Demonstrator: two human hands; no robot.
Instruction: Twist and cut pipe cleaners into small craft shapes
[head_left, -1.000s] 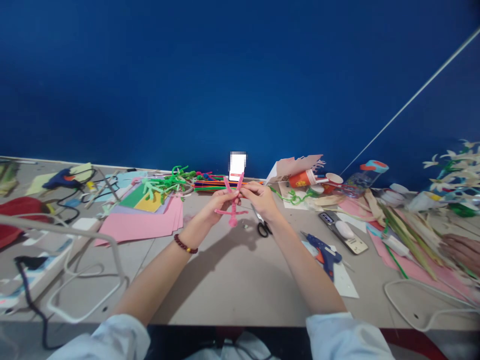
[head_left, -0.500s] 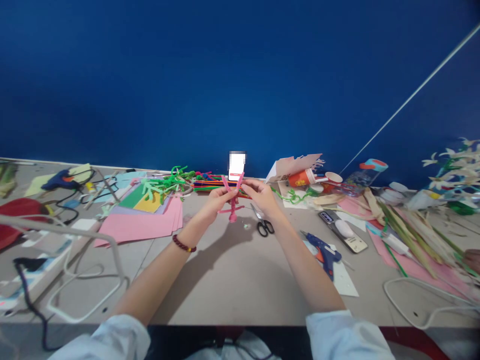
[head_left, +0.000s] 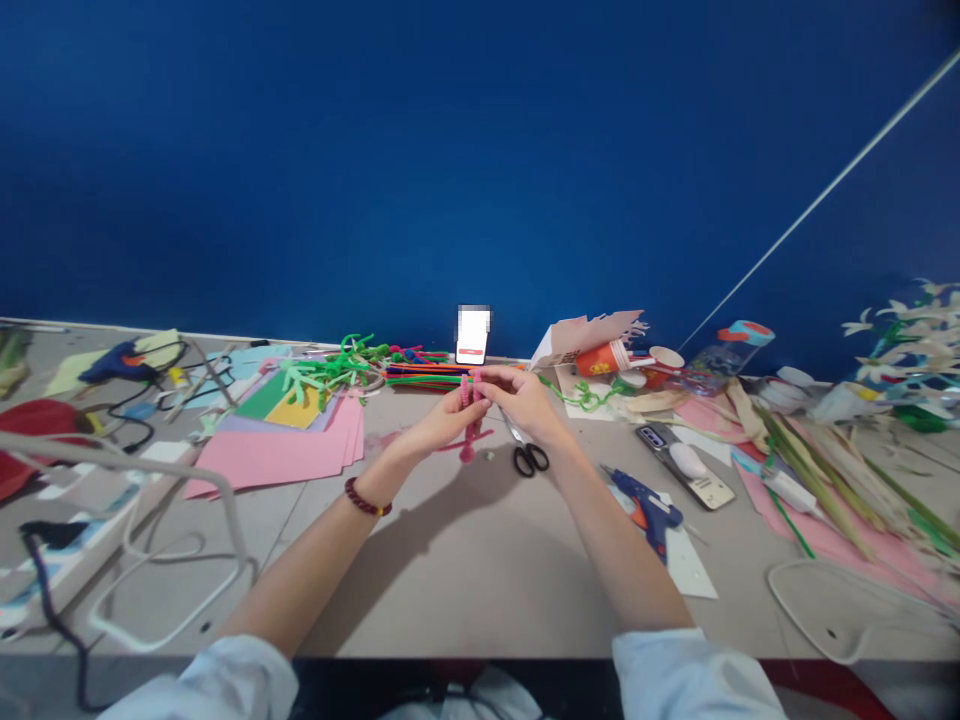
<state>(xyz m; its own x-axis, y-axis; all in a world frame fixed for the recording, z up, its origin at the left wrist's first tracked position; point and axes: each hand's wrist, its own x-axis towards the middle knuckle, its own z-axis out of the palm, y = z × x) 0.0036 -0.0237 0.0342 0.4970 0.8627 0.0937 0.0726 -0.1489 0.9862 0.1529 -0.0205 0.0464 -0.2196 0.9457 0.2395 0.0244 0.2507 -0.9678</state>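
Between my two hands, above the middle of the table, is a pink pipe-cleaner figure (head_left: 468, 453) with thin arms sticking out and a round end hanging down. My left hand (head_left: 442, 420) pinches it from the left, a beaded bracelet on that wrist. My right hand (head_left: 520, 400) grips its upper part from the right, fingers closed. Part of the figure is hidden behind the fingers. Just under my right hand lie black-handled scissors (head_left: 531, 459) on the table. Behind the hands lies a bundle of coloured pipe cleaners (head_left: 424, 380).
A lit phone (head_left: 471, 338) leans against the blue wall. Pink sheets (head_left: 277, 455) and green pipe cleaners (head_left: 352, 355) lie left. On the right are a blue glue gun (head_left: 651, 510), another phone (head_left: 705, 488), an orange paper cup (head_left: 600, 358) and dried leaves (head_left: 817, 480). A power strip (head_left: 90, 530) sits far left.
The two upper pink strands, spread in a V before, now stand close together and look shorter, bent over near my fingertips. My hands have lowered slightly.
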